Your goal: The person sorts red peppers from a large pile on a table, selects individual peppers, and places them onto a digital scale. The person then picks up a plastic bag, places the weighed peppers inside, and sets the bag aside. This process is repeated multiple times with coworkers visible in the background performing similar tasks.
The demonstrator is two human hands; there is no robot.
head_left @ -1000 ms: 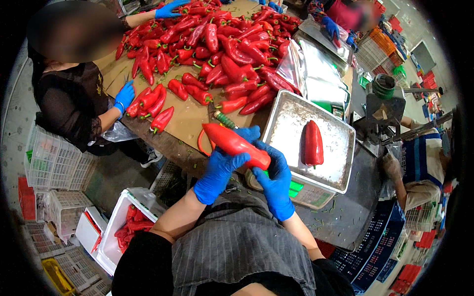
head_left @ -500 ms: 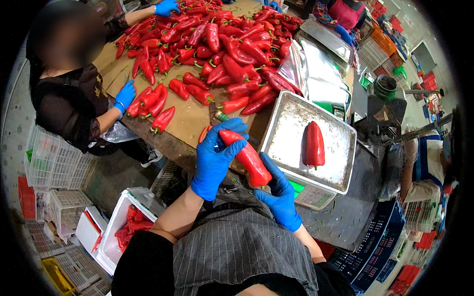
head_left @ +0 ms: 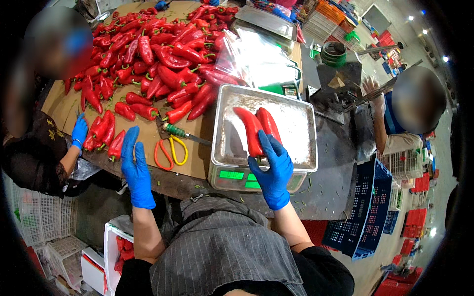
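My right hand [head_left: 271,172], in a blue glove, grips the stem end of a long red pepper [head_left: 249,129] in the metal tray [head_left: 224,133] of a scale. A second red pepper [head_left: 269,123] lies close along its right side, partly behind my fingers. My left hand [head_left: 137,170], also gloved in blue, is held up open at the table's front edge, with nothing in it. To its right lie scissors [head_left: 171,157] with one red and one yellow handle loop. A green-handled knife [head_left: 175,130] lies beyond them, its blade pointing toward the scale.
A large heap of red peppers [head_left: 163,54] covers the far table. Clear plastic bags [head_left: 269,59] lie behind the scale. At the left, a co-worker's gloved hand [head_left: 80,129] is beside several peppers. A blue crate [head_left: 363,212] stands right; a white foam box [head_left: 111,246] stands lower left.
The pepper held between both hands is now in the tray beside the other, under my right hand. My left hand has let go and moved left. The view has shifted right.
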